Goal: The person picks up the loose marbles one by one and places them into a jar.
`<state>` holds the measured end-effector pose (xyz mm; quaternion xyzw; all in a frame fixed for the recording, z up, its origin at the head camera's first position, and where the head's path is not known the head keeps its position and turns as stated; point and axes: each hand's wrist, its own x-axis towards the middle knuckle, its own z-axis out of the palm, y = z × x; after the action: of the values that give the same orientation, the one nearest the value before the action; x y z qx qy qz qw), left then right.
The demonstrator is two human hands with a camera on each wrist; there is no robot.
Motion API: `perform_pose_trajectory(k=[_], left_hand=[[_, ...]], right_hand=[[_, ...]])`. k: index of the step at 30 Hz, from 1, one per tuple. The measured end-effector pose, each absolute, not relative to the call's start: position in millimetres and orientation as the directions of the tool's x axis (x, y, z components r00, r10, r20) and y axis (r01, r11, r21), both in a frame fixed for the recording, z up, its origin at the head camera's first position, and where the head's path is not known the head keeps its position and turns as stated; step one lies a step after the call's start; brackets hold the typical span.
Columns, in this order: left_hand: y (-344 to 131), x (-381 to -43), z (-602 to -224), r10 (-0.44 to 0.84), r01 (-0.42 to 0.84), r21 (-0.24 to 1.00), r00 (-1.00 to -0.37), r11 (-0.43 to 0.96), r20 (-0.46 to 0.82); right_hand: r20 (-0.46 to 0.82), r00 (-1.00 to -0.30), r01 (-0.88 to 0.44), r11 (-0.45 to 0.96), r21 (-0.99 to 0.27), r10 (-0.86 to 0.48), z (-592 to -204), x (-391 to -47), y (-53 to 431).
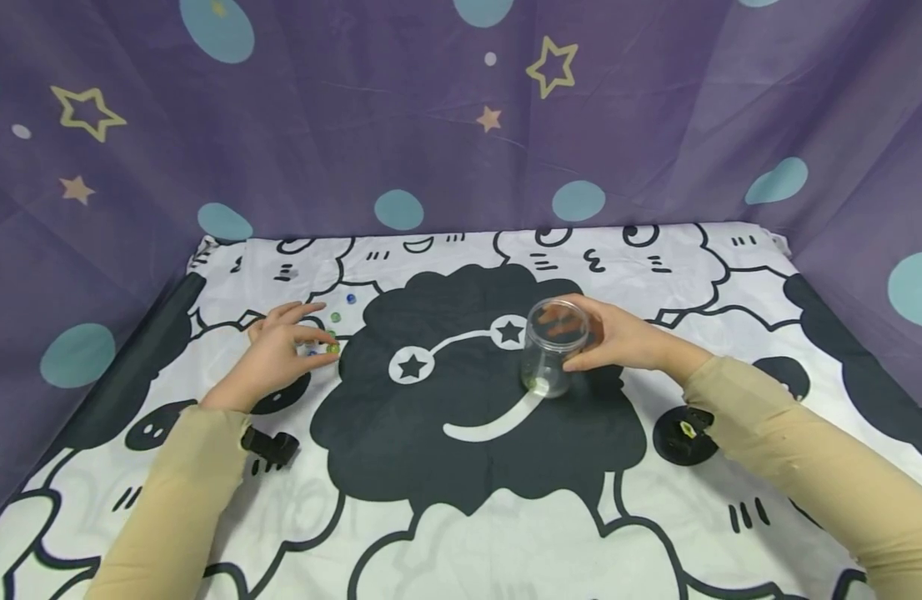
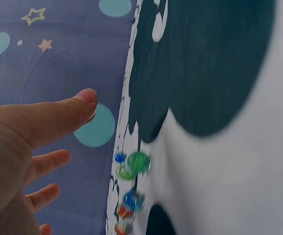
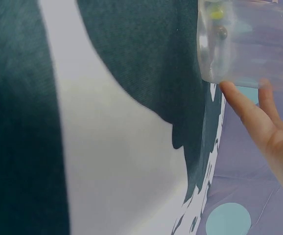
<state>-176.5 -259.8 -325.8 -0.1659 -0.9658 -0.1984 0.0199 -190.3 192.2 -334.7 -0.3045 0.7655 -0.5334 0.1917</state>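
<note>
My left hand [image 1: 281, 346] hovers at the left of the cloth, thumb and forefinger spread on either side of a yellow-green marble [image 1: 332, 348]. Beyond its fingertips lie a green marble [image 1: 336, 317] and a blue marble [image 1: 351, 298]. The left wrist view shows more glass marbles, among them a blue one [image 2: 133, 199] and an orange one [image 2: 125, 211], below the raised thumb. My right hand [image 1: 603, 333] holds an upright clear jar [image 1: 547, 358], without a lid, fingers behind it and thumb in front. A yellow marble [image 3: 216, 12] and a darker marble [image 3: 223, 33] sit at its bottom.
A cartoon-print cloth [image 1: 468, 542] in black and white covers the table. Near my right wrist lies a round black disc [image 1: 674, 446] with a yellow-green mark. A purple curtain [image 1: 431, 125] with stars and dots hangs behind and at both sides.
</note>
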Motion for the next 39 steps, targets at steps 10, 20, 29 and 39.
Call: perform_pose_trajectory(k=[10, 20, 29, 39], left_hand=[[-234.7, -178.8, -325.9, 0.367, 0.384, 0.368, -0.923, 0.847, 0.117], [-202.4, -180.3, -318.4, 0.444, 0.472, 0.387, -0.881, 0.792, 0.165], [-177.1, -183.1, -308.3, 0.499, 0.524, 0.388, -0.849, 0.758, 0.173], [-152.9, -184.4, -298.0, 0.548, 0.585, 0.401, -0.808, 0.705, 0.217]], right_hand=[[0.037, -0.738, -0.263, 0.236, -0.935, -0.674, -333.7, -191.5, 192.0], [0.045, -0.738, -0.267, 0.230, -0.936, -0.673, -334.0, -191.7, 192.4], [0.042, -0.746, -0.261, 0.235, -0.936, -0.664, -335.8, -190.6, 192.5], [0.033, -0.742, -0.264, 0.246, -0.933, -0.670, -337.4, -191.9, 193.7]])
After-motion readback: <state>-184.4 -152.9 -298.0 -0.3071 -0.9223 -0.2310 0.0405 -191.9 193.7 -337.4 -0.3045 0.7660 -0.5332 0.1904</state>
